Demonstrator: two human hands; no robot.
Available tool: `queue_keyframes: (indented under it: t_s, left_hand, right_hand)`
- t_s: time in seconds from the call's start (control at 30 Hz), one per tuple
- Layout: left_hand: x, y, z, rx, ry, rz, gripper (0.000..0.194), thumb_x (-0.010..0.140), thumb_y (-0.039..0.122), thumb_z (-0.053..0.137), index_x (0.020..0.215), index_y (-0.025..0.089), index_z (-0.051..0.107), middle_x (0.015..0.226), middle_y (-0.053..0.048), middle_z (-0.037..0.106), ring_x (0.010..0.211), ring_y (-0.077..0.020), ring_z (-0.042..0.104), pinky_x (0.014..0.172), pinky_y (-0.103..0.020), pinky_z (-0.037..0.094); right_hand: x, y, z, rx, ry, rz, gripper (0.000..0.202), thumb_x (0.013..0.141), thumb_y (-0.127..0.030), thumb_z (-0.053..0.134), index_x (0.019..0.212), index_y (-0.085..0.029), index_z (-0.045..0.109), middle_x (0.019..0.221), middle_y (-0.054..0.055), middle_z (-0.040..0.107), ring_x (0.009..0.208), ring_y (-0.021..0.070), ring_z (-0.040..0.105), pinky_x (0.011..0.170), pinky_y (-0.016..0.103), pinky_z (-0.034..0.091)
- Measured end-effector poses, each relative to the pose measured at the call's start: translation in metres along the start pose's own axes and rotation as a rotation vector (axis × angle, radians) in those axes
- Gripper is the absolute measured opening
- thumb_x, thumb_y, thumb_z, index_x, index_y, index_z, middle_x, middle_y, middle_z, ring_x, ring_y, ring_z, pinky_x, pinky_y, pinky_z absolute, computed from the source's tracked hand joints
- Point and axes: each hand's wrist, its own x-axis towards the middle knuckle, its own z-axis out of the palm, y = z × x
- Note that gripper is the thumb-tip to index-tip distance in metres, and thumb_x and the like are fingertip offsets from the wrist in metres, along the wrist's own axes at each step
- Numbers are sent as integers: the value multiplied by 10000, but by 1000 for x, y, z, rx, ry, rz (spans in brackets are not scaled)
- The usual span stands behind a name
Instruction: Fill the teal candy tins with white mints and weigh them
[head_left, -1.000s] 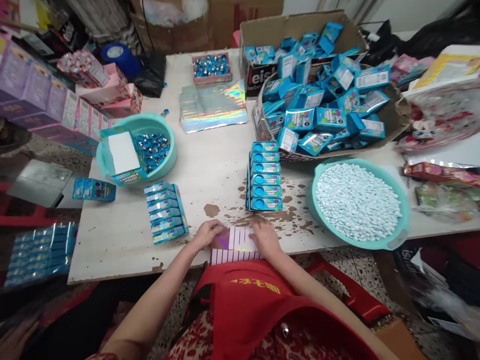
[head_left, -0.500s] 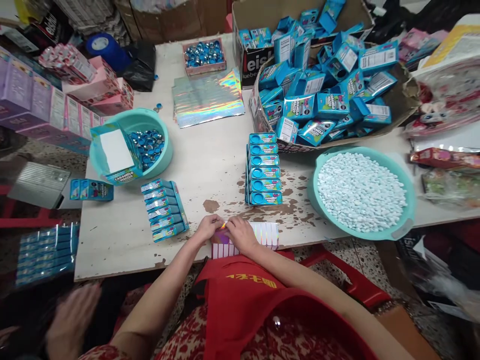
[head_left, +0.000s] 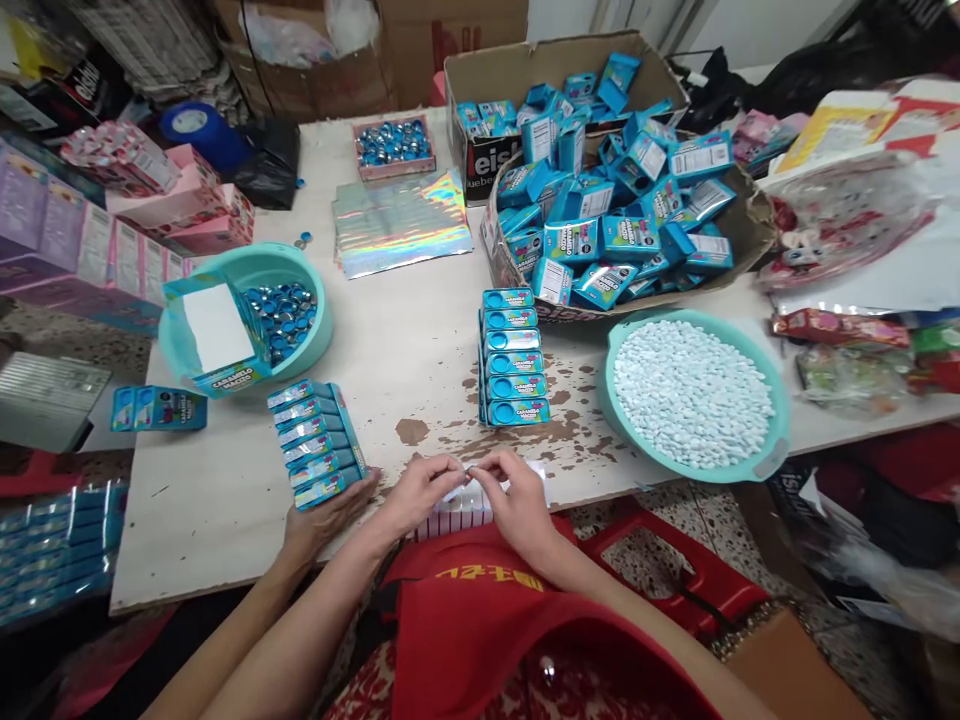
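Now, grip: left hand (head_left: 420, 490) and right hand (head_left: 517, 495) both pinched shut on a white perforated sticker sheet (head_left: 457, 510), likely to peel one strip.
Sheet place: near table edge (head_left: 225, 540), half hidden by the hands.
Third hand: co-worker's hand (head_left: 322, 515) touches near-left stack of blue boxes (head_left: 315, 445).
Beyond: row of blue boxes (head_left: 514, 355); teal basin of white tablets (head_left: 694, 395) on the right, within reach.
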Motion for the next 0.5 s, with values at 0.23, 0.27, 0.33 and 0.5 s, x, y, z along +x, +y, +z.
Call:
queue_keyframes:
  t_s: [0.23, 0.27, 0.33, 0.5]
  left_hand:
    - [29, 78, -18, 130, -47, 245, 193, 873, 328, 441, 968, 191, 537, 882, -11, 559, 770, -135, 486, 698, -255, 392]
    - [35, 82, -20, 144, -40, 256, 186, 872, 327, 442, 973, 191, 520, 875, -13, 548, 773, -138, 479, 697, -259, 389]
    - [45, 84, -21, 157, -31, 253, 185, 866, 328, 449, 985, 193, 487, 835, -8, 519, 749, -137, 460, 674, -258, 380]
    - [68, 68, -22, 81, -57, 223, 172, 852, 329, 470, 956, 195, 438, 773, 17, 470, 700, -120, 434, 619, -232, 356]
  right_hand:
    - [21, -28, -31, 63, 538, -15, 103, 815, -308, 609, 765, -218, 621, 870, 31, 487, 868, 179, 507, 796, 337, 443]
    - [26, -27, -32, 64, 573, -2, 112, 805, -318, 617, 762, -215, 630, 881, 33, 482, 888, 182, 505, 832, 351, 435]
    - [36, -21, -30, 77, 617, 38, 140, 784, -338, 629, 756, -202, 648, 913, 41, 472, 928, 190, 502, 876, 369, 421]
    - [51, 4, -21, 156, 623, 168, 220, 731, -394, 641, 704, -176, 643, 979, 61, 468, 991, 205, 501, 882, 365, 426]
